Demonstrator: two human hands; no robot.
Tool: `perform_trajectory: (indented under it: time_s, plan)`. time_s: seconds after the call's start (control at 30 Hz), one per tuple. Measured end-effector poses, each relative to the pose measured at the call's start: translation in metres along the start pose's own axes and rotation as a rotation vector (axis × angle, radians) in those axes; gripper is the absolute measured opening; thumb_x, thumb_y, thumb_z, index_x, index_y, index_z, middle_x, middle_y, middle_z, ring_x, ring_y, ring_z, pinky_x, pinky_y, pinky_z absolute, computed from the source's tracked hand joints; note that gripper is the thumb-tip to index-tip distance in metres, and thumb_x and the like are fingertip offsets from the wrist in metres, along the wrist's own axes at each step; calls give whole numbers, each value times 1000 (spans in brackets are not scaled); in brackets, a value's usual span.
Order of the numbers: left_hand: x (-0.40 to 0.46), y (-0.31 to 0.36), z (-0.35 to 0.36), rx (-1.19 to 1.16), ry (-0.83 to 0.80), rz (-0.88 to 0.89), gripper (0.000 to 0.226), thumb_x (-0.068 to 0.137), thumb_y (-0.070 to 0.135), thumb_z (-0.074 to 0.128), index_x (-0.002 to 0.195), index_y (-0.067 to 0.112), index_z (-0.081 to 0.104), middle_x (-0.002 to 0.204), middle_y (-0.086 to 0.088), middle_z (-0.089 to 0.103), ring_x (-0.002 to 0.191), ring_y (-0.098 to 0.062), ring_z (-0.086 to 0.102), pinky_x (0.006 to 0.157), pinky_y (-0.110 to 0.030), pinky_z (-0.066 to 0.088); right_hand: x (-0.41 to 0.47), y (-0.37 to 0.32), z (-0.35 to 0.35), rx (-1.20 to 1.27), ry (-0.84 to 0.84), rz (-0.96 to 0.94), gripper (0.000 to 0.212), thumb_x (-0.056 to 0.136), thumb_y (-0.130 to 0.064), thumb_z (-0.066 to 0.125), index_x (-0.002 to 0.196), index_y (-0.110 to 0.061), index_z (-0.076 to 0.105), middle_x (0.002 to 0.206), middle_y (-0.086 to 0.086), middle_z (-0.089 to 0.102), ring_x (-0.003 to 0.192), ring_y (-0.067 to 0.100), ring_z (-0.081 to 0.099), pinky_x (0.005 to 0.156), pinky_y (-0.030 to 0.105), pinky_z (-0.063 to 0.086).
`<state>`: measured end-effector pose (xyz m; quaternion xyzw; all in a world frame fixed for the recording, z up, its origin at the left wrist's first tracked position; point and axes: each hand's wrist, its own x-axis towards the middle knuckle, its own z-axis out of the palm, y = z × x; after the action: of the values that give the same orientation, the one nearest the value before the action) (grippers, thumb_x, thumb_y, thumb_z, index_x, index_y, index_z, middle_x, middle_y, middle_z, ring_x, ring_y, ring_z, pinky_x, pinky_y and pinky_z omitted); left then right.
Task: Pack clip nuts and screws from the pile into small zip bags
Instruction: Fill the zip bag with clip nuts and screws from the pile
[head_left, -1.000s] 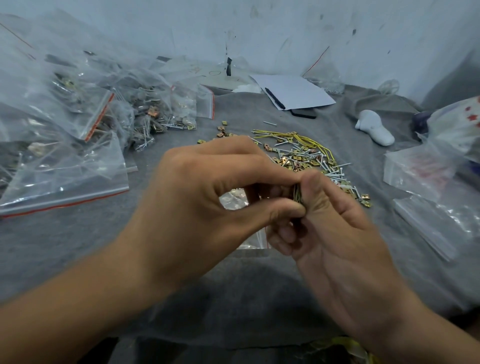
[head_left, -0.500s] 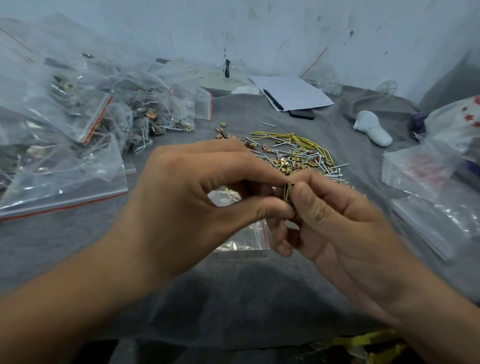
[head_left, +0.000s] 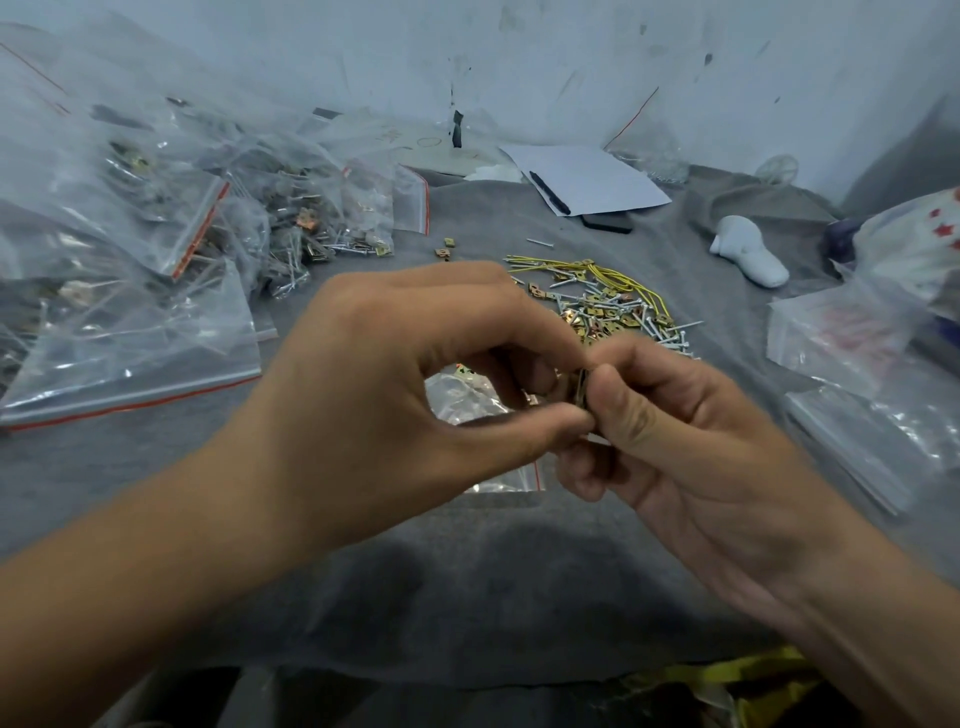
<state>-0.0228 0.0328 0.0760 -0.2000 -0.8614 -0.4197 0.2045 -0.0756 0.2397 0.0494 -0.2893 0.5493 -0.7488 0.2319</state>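
Grey felt-covered table (head_left: 156, 467) against a scuffed white wall. Frame centre: left hand (head_left: 395, 395) arched, thumb and forefinger pinching a small stack of brass clip nuts (head_left: 582, 389); right hand (head_left: 691, 447) pinches the same stack from the right, other fingers curled. Small clear zip bag with red strip (head_left: 488, 431) lies beneath the hands. Loose pile of clip nuts and silver screws (head_left: 608, 312) just beyond, centre right. Filled bags (head_left: 171, 260) upper left.

We see matt grey cloth on the worktop (head_left: 363, 571), glossy clear plastic zip bags (head_left: 130, 358), shiny metal screws (head_left: 670, 332), brassy clip nuts (head_left: 597, 325), matt white paper (head_left: 592, 176).
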Motion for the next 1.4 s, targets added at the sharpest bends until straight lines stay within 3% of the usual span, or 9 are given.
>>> perform_trajectory:
  time_s: [0.1,0.17,0.43,0.7,0.83,1.1,1.27,1.4]
  plan:
    - [2,-6,-2,42,11,84,30,81,28,84,106,13,77,93,5,74,86,-17,73,80,-39,61,2,2,-2,-18,18,34,20,92,-29,71,95,-10,73,86,8,70,72,19,65,65,28,54]
    - [3,-7,-1,-55,21,116,24,82,20,85,102,9,77,88,-4,73,82,-24,73,77,-34,62,3,4,-2,21,27,53,24,97,-28,69,100,-4,70,87,11,68,74,22,64,67,31,55]
    - [4,-18,3,-222,-40,72,24,81,12,85,101,7,72,87,-6,74,80,-27,75,78,-39,63,-1,7,1,67,49,113,17,89,-18,68,102,-7,71,86,12,69,73,23,66,67,33,58]
    - [7,-23,4,-53,-55,161,27,83,13,82,110,8,78,90,-3,74,81,-19,74,75,-29,62,1,9,-1,8,72,132,14,93,-16,62,94,-7,73,85,14,68,73,23,65,66,32,58]
    - [7,-23,6,12,-6,154,24,84,15,85,106,9,79,89,0,74,78,-16,74,71,-29,61,1,12,-4,-16,103,116,24,98,-18,57,103,1,71,91,15,70,79,24,67,68,33,58]
    - [5,-22,8,167,2,169,13,83,20,88,93,14,82,78,7,73,67,-7,70,63,-24,58,-1,15,-9,-276,139,79,17,102,-15,58,102,-15,76,95,11,74,84,26,73,74,34,60]
    - [5,-26,15,139,7,69,15,85,35,83,81,21,82,69,9,73,62,-7,71,56,-32,58,0,9,-13,-389,166,45,20,101,-2,60,106,-14,74,96,14,74,85,28,73,75,36,62]
    - [5,-30,22,-178,-49,-317,31,70,51,79,77,22,82,61,-2,72,47,-11,66,46,-30,54,-4,7,-11,-610,73,-21,41,93,0,74,119,-32,70,103,4,72,95,24,73,83,42,63]
